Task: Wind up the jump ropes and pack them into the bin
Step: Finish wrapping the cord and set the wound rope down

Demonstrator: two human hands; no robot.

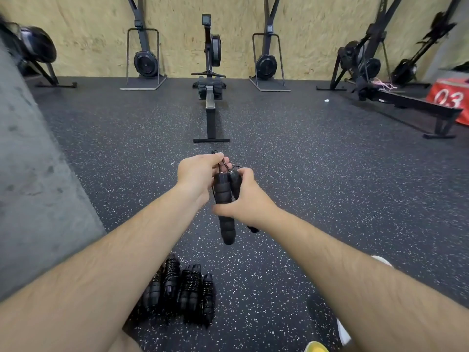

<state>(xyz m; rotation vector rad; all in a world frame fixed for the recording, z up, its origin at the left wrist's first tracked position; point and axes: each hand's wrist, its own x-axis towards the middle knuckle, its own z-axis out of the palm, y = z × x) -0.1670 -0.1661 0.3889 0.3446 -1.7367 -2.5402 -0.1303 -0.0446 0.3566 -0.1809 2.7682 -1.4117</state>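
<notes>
Our bare forearms are reaching out over a row of wound jump ropes (182,293), which are lying side by side on the speckled black rubber floor (317,179) just below us. We are holding another jump rope (224,196) in the air: our right hand (247,199) is curling its fingers round the two black foam handles, while our left hand (195,176) is pinching the thin cord at their top. Ahead, a rowing machine (210,97) is pointing toward a plywood wall (88,26), a grey concrete wall (30,174) is running along our left, and a red box (451,95) is sitting far right.
</notes>
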